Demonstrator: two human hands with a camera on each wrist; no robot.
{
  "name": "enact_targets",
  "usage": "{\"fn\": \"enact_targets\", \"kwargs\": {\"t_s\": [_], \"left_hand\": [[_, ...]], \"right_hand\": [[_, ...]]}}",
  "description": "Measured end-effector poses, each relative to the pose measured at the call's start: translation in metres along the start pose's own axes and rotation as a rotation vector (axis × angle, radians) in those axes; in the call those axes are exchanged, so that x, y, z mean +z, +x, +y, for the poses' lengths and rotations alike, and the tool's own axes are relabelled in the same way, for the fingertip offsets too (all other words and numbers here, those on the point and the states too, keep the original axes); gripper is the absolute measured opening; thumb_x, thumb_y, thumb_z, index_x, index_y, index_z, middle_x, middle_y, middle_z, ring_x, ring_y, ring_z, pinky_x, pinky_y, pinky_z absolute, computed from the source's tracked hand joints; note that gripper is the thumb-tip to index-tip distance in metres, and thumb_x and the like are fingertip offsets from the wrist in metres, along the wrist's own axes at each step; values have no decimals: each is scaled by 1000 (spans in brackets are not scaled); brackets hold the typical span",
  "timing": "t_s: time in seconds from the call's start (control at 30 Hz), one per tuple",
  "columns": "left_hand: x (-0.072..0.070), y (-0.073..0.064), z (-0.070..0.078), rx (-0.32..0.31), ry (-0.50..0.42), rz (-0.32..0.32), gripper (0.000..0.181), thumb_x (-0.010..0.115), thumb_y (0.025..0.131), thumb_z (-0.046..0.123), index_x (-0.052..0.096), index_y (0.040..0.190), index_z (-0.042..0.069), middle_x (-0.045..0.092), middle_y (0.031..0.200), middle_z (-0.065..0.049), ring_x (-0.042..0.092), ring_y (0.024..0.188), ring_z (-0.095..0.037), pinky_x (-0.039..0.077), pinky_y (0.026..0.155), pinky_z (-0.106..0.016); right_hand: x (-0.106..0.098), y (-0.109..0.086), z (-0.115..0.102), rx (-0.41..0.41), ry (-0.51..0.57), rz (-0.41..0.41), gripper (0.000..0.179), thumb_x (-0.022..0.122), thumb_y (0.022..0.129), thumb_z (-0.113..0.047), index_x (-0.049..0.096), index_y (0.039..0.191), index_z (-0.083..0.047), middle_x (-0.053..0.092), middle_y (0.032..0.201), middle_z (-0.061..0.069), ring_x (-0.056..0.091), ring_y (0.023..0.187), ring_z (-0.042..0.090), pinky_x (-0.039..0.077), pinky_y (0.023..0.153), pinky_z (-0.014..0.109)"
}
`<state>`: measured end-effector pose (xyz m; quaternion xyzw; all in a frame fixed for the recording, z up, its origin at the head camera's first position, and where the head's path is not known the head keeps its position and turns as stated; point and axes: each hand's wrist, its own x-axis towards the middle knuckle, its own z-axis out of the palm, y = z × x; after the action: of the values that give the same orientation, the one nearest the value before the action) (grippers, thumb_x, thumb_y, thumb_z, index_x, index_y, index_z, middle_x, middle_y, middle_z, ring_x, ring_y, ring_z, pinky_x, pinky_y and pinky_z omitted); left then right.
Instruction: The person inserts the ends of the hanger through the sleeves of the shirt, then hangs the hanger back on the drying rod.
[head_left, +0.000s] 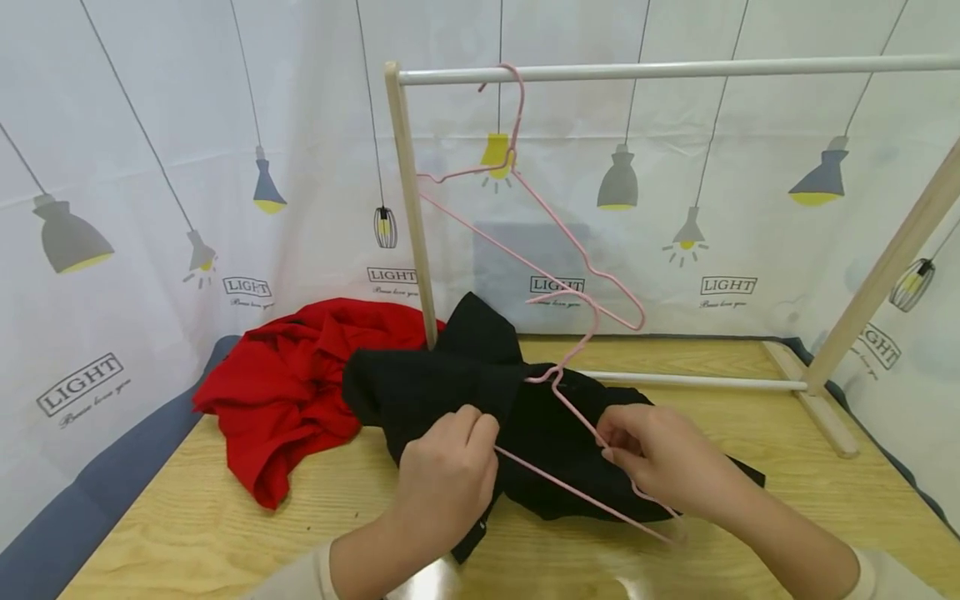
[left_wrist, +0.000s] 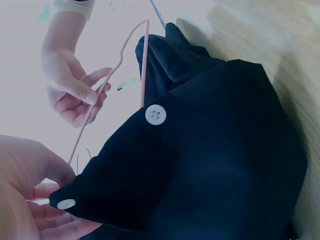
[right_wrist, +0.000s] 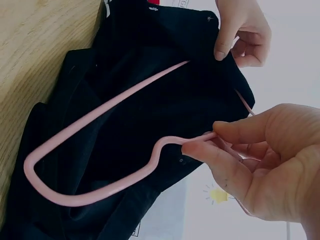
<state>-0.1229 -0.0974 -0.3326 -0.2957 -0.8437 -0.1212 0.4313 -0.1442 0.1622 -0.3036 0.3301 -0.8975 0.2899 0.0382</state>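
Observation:
A black button-up shirt (head_left: 450, 383) lies bunched over the table in the head view. My left hand (head_left: 450, 467) grips its edge near a white button (left_wrist: 66, 204), seen in the left wrist view. Between thumb and fingertips, my right hand (head_left: 660, 454) pinches the shoulder of a pink wire hanger (head_left: 573, 487). The hanger's left side passes behind the shirt's front cloth and is hidden there. Its right end, a rounded loop (right_wrist: 47, 192) in the right wrist view, lies outside over the black cloth. The hook points up and left.
A second pink hanger (head_left: 577, 242) hangs from the white rail (head_left: 675, 68) of a wood-framed rack, behind the shirt. Crumpled red cloth (head_left: 300, 383) lies at the left on the wooden table (head_left: 187, 533). A lamp-printed curtain (head_left: 315, 100) stands behind.

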Motion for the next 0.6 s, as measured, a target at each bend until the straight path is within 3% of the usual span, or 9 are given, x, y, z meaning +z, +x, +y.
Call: {"fn": "enact_targets", "kwargs": {"t_s": [0.17,0.3,0.4,0.47,0.6], "left_hand": [[0,1,-7,-43,5,-48,22,80,75,12,61,85,8,55,75,-2,51,57,-12,46,43,-23],[-5,9,-17,-48,-56,-3,30,85,76,28,66,88,8,60,80,-3,58,65,-15,53,51,-27],[-9,21,-28,-21,-114,20,26,81,81,22,69,96,5,63,91,-7,62,80,-20,56,68,-30],[-11,29,-36,-1,-140,-24,28,79,83,19,70,105,3,65,99,-9,62,90,-23,55,79,-33],[-14,40,-47,18,-158,-218,31,77,84,15,69,112,4,68,104,-7,63,95,-23,53,85,-35]], "right_hand": [[3,0,-1,-50,-88,55,21,73,82,3,62,86,-15,57,77,-12,52,66,0,48,57,24],[5,0,-3,-90,-144,88,23,74,80,4,63,85,-15,59,78,-11,53,67,1,49,58,24],[5,2,-3,-121,-169,98,23,75,79,4,63,85,-15,59,78,-10,53,66,2,49,58,24],[6,4,-5,-131,-185,101,23,75,79,3,63,85,-15,59,78,-10,52,66,2,48,58,24],[5,7,-6,-127,-213,95,22,75,80,3,63,85,-15,57,77,-10,50,65,2,47,57,24]]}}
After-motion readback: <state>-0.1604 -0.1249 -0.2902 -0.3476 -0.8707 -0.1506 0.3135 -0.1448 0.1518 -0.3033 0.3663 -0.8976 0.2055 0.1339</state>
